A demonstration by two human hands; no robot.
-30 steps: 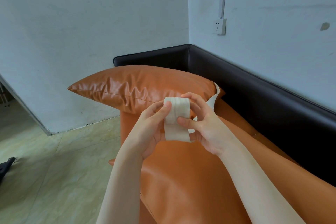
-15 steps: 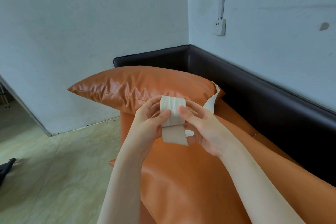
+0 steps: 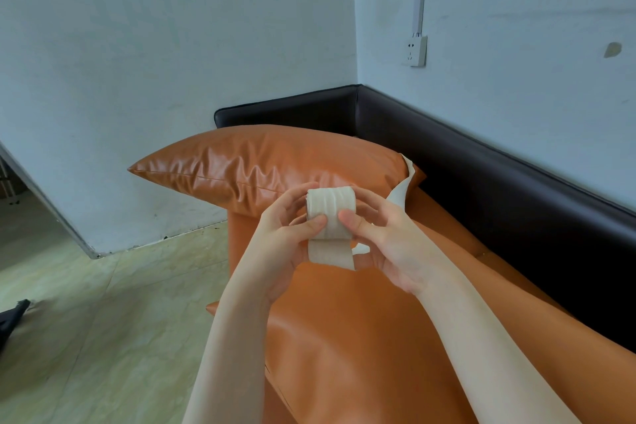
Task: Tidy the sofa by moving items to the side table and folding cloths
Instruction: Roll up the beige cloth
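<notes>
We see both hands raised over the orange sofa seat (image 3: 361,337), working a cream cloth strip (image 3: 330,213) that is wound into a small roll between them. The left hand (image 3: 278,244) curls around the roll's left end, its thumb pressed flat on the near face and its fingers wrapped behind. The right hand (image 3: 389,244) grasps the right end the same way, thumb on the front, fingers bent around the back. A loose tail of the strip hangs below the roll, and more of it trails off to the right, up toward the corner of the orange cushion (image 3: 268,165) that lies at the far end of the seat. The dark sofa back (image 3: 516,203) runs along the far and right sides, against the pale wall.
</notes>
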